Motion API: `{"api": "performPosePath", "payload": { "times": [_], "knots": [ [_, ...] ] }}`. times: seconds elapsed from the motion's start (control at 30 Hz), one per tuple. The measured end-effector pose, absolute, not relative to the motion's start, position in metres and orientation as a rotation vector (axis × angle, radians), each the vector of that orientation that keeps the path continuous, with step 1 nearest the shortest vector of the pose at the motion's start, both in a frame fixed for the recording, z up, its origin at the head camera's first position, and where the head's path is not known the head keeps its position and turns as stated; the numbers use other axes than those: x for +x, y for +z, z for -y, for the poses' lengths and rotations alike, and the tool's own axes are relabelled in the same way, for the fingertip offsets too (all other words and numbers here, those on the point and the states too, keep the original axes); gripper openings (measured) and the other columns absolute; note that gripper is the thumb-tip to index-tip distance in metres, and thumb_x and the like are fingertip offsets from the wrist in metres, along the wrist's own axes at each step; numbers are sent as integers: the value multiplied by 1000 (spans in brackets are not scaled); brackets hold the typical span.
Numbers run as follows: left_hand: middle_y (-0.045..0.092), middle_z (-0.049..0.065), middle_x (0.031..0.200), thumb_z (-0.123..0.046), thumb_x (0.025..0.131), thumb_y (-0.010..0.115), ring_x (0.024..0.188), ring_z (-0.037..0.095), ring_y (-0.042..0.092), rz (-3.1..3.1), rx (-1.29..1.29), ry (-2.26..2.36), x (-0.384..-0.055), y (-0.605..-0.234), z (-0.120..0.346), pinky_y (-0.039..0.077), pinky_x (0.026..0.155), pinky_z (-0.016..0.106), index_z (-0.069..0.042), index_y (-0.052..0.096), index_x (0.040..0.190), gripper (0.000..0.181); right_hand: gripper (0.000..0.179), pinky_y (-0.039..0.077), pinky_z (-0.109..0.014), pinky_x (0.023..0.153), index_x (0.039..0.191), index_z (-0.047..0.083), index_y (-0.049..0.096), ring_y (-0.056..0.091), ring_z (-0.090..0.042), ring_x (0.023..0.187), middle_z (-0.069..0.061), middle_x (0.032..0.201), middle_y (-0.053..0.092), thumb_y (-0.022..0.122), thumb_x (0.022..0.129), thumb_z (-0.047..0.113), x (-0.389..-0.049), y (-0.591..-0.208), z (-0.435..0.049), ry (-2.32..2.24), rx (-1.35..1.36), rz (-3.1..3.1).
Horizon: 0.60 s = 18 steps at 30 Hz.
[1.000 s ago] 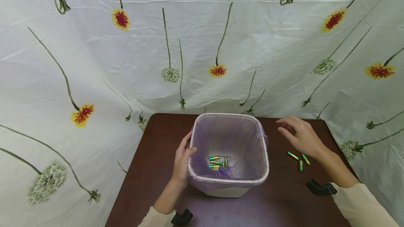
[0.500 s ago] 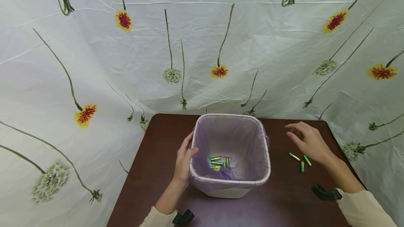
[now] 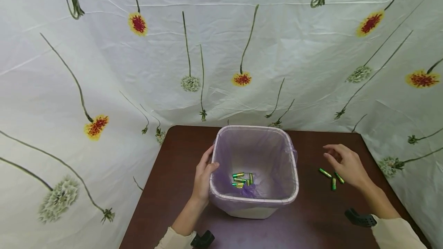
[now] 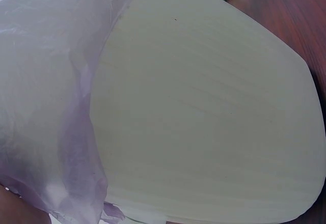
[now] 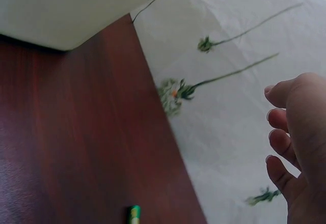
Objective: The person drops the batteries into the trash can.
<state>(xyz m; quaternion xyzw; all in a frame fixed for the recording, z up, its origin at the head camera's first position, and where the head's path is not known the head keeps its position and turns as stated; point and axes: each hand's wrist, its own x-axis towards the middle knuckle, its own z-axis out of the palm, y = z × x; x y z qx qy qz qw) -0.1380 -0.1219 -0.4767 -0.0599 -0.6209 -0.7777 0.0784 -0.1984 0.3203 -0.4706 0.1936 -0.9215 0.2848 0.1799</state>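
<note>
A pale waste bin (image 3: 254, 213) lined with a thin purple bag (image 3: 273, 156) stands on the dark table. My left hand (image 3: 203, 178) grips its left side, thumb over the rim and fingers along the outside. Several green-and-gold batteries (image 3: 238, 180) lie at the bottom of the bin. On the table to the right are three more batteries (image 3: 325, 172). Above and just beyond them my right hand (image 3: 347, 164) hovers, fingers loosely bent and holding nothing. In the right wrist view, the end of one battery (image 5: 134, 214) shows at the bottom edge, apart from the fingers.
The dark brown table (image 3: 166, 187) has its right edge close beyond the loose batteries. A white cloth (image 3: 152, 49) printed with flowers hangs behind and at both sides. Dark bands (image 3: 360, 218) sit on both wrists.
My right hand has moved right and down, from beside the bin to over the loose batteries. The left hand keeps its hold on the bin. The head view has shifted slightly.
</note>
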Motion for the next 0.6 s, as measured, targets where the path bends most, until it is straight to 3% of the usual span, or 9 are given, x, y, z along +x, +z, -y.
{"api": "performPosePath", "payload": {
  "times": [0.3, 0.6],
  "knots": [
    [44, 18, 157, -7, 95, 48, 135, 39, 45, 1850, -179, -2334, -137, -476, 121, 42, 107, 44, 1, 40, 156, 62, 24, 45, -28, 59, 119, -1, 69, 53, -8, 72, -2, 91, 62, 71, 95, 2, -196, -496, -332, 856, 447, 2646],
    [45, 20, 156, -7, 94, 47, 133, 41, 46, 1855, -173, -2331, -137, -475, 121, 43, 105, 45, 1, 40, 156, 62, 23, 42, -30, 56, 119, -3, 68, 51, -12, 70, -6, 92, 61, 69, 96, 2, -190, -524, -339, 881, 329, 2666]
  ]
}}
